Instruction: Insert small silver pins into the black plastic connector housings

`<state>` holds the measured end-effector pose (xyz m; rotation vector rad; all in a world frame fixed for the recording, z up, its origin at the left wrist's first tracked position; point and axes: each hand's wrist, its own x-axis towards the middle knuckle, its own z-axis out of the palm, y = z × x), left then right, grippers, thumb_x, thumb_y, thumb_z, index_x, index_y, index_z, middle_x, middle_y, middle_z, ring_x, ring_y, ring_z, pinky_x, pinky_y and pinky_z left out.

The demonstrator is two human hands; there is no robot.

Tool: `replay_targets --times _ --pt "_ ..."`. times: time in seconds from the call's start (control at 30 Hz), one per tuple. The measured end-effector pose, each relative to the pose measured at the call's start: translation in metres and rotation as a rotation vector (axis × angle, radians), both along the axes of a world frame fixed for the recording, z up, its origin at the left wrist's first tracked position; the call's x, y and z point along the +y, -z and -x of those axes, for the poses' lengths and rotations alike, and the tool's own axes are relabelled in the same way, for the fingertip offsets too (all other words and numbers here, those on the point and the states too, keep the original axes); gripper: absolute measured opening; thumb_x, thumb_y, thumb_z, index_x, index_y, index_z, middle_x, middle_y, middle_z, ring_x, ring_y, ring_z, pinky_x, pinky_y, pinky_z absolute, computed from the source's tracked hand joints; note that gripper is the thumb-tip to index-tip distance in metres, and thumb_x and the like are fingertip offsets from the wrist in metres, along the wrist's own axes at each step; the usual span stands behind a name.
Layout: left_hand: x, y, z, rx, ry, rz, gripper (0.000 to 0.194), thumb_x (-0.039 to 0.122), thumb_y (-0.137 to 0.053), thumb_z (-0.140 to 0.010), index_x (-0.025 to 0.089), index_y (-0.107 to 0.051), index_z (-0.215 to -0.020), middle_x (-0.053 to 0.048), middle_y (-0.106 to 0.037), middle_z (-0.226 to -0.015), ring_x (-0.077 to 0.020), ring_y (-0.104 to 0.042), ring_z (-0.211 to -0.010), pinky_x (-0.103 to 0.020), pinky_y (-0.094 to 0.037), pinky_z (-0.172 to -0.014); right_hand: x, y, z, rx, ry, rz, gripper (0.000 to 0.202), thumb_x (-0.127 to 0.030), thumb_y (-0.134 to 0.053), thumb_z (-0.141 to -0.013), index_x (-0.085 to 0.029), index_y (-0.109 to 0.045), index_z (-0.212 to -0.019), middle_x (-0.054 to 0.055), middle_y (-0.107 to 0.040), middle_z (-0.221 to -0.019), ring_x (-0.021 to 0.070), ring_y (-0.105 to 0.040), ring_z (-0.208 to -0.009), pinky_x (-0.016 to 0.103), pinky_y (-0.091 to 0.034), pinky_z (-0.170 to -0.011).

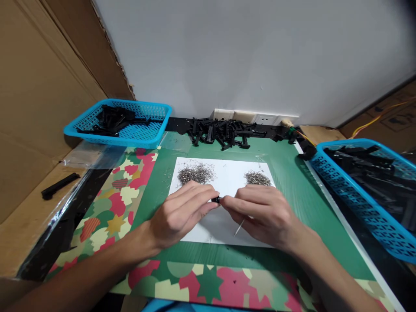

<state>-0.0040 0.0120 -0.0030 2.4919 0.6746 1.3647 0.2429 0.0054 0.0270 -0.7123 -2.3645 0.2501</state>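
Observation:
My left hand [185, 208] pinches a small black plastic part [216, 199] between thumb and fingers. My right hand [264, 212] is closed at the other end of that part, its fingertips meeting it. From under the right fingers sticks out a thin metal rod-like tool [239, 227]; its other end is hidden. Both hands are over a sheet of white paper [224, 173]. Just beyond the left hand lies a heap of small bent metal wire pieces [195, 172], and a smaller wire heap [257, 178] lies beyond the right one.
Black plastic parts [224, 132] are piled at the back of the green board [152, 190], below wall sockets [264, 119]. Blue baskets with black parts stand left [143, 142] and right [364, 212]. A single black part [60, 186] lies on cardboard at left.

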Motion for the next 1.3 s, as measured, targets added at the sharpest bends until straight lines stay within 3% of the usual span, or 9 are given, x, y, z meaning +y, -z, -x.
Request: replay_targets --times 0.13,0.27,0.37,0.47,0.6,0.7,0.8,0.97,1.3 --pt "0.002 0.002 -0.001 0.010 0.004 0.034 0.031 0.007 -0.074 -0.094 0.011 -0.068 -0.124 -0.011 -0.078 -0.104 -0.0207 -0.071 -0.095 -0.036 -0.060 -0.082 0.004 -0.013 -0.009 0.084 0.048 0.161 0.017 -0.016 -0.067 -0.098 -0.020 -0.072 -0.114 0.001 -0.062 -0.080 0.0138 -0.055 -0.067 0.028 -0.042 -0.061" --pt "0.001 0.005 0.000 0.146 -0.014 0.036 0.024 0.012 -0.074 -0.097 0.012 -0.069 -0.120 -0.008 -0.080 -0.101 -0.0207 -0.071 -0.090 -0.037 -0.056 -0.079 0.007 -0.020 -0.017 0.054 0.119 0.261 0.019 -0.016 -0.056 -0.102 -0.020 -0.071 -0.114 0.008 -0.067 -0.097 0.0190 -0.063 -0.082 0.031 -0.052 -0.071" --pt "0.001 0.006 -0.001 0.239 -0.068 0.014 0.017 0.017 -0.071 -0.099 0.014 -0.070 -0.116 -0.006 -0.081 -0.099 -0.0205 -0.069 -0.086 -0.038 -0.050 -0.078 0.011 -0.012 -0.018 -0.018 0.189 0.190 0.028 -0.014 -0.049 -0.106 -0.021 -0.068 -0.126 0.010 -0.068 -0.103 0.0211 -0.065 -0.090 0.034 -0.054 -0.077" --pt "0.002 0.008 -0.001 0.278 -0.087 0.009 0.015 0.018 -0.070 -0.101 0.014 -0.070 -0.115 -0.005 -0.081 -0.098 -0.0199 -0.067 -0.085 -0.037 -0.046 -0.077 0.012 -0.002 -0.016 -0.115 0.213 0.072 0.028 -0.012 -0.052 -0.106 -0.021 -0.070 -0.125 0.011 -0.072 -0.104 0.0230 -0.066 -0.093 0.037 -0.054 -0.082" --pt "0.003 0.010 -0.001 0.313 -0.079 0.003 0.014 0.017 -0.069 -0.101 0.015 -0.070 -0.114 -0.005 -0.080 -0.098 -0.0198 -0.064 -0.083 -0.036 -0.042 -0.075 0.007 0.000 -0.005 0.048 0.295 0.046 0.014 -0.015 -0.062 -0.103 -0.021 -0.075 -0.105 0.007 -0.077 -0.093 0.0193 -0.071 -0.081 0.032 -0.055 -0.073" --pt "0.003 0.011 -0.001 0.319 -0.072 -0.032 0.015 0.016 -0.070 -0.100 0.014 -0.070 -0.114 -0.006 -0.080 -0.100 -0.0205 -0.063 -0.083 -0.036 -0.041 -0.075 0.001 0.000 0.010 0.303 0.391 0.195 0.009 -0.022 -0.071 -0.100 -0.020 -0.073 -0.091 0.002 -0.078 -0.084 0.0144 -0.073 -0.068 0.026 -0.057 -0.065" --pt "0.003 0.010 -0.001 0.317 -0.067 -0.048 0.016 0.015 -0.072 -0.098 0.014 -0.069 -0.114 -0.006 -0.080 -0.100 -0.0208 -0.063 -0.083 -0.036 -0.042 -0.075 -0.002 0.006 0.024 0.418 0.419 0.390 0.014 -0.025 -0.074 -0.098 -0.020 -0.071 -0.085 0.001 -0.076 -0.078 0.0131 -0.072 -0.064 0.023 -0.057 -0.059" --pt "0.002 0.010 -0.002 0.309 -0.069 -0.070 0.013 0.015 -0.071 -0.099 0.014 -0.070 -0.111 -0.006 -0.080 -0.100 -0.0214 -0.064 -0.085 -0.037 -0.042 -0.075 -0.001 0.015 0.030 0.437 0.388 0.511 0.018 -0.030 -0.073 -0.097 -0.019 -0.070 -0.083 0.001 -0.075 -0.076 0.0140 -0.073 -0.065 0.024 -0.058 -0.060" --pt "0.001 0.010 -0.001 0.336 -0.081 -0.076 0.008 0.017 -0.067 -0.102 0.014 -0.071 -0.108 -0.007 -0.080 -0.096 -0.0203 -0.065 -0.082 -0.036 -0.043 -0.076 -0.003 0.011 0.027 0.291 0.375 0.430 0.023 -0.029 -0.069 -0.101 -0.018 -0.070 -0.081 -0.001 -0.071 -0.069 0.0094 -0.062 -0.057 0.022 -0.049 -0.057"
